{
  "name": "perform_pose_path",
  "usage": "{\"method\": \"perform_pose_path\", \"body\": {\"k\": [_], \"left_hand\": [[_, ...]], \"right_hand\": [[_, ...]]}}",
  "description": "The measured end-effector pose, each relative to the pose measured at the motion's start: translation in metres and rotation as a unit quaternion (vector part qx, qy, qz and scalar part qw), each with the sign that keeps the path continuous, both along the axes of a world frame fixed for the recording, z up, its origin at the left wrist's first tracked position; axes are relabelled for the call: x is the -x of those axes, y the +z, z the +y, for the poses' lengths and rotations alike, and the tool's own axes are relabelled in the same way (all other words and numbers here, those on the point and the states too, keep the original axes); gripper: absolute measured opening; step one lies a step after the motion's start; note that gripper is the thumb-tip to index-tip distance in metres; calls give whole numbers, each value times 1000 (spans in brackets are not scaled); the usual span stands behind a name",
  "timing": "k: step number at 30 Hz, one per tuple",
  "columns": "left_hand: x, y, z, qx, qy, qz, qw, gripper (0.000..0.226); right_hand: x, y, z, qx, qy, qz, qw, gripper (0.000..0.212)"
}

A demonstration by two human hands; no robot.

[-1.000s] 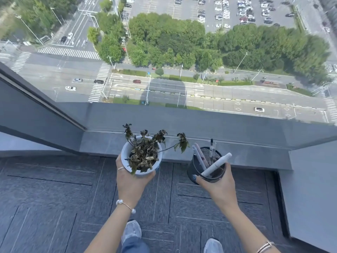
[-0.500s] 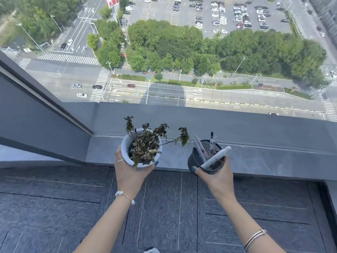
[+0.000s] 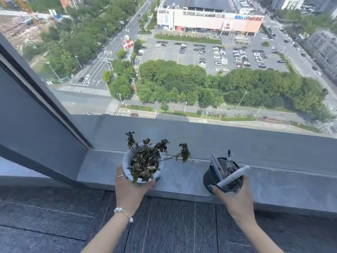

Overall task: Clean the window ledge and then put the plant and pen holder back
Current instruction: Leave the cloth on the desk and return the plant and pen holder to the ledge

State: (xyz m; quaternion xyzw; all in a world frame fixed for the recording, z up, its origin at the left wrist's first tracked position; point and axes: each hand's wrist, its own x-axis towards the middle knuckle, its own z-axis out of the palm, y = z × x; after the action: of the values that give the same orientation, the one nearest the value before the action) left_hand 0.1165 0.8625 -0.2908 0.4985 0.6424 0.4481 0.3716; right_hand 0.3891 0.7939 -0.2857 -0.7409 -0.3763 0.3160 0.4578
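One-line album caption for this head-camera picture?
Left hand holds a wilted potted plant, right hand a pen holder, over the window ledge.

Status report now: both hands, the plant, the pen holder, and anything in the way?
Left hand grips plant pot. Right hand grips pen holder. Both over window ledge; contact unclear. Ledge bare around them.

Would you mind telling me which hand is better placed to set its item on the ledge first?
Left hand, marginally: its plant already sits over the ledge.
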Motion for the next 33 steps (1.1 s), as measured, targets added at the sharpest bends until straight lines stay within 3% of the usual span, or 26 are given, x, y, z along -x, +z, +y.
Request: {"method": "perform_pose_path", "body": {"k": [13,22,27,30,33], "left_hand": [[-6,0,-4,28,-18,11,999,99],[2,-9,-4,29,-35,1,999,90],[16,-11,-7,33,-56,-23,998,96],[29,-14,-12,52,-69,-27,996,113],[37,-7,-20,47,-74,-12,996,120]], "right_hand": [[10,-3,-5,-14,17,8,1000,68],[18,-16,-10,-5,19,12,1000,64],[24,-22,-12,-11,27,17,999,67],[27,-23,-14,-7,30,18,999,69],[23,-19,-15,-8,26,9,1000,83]]}}
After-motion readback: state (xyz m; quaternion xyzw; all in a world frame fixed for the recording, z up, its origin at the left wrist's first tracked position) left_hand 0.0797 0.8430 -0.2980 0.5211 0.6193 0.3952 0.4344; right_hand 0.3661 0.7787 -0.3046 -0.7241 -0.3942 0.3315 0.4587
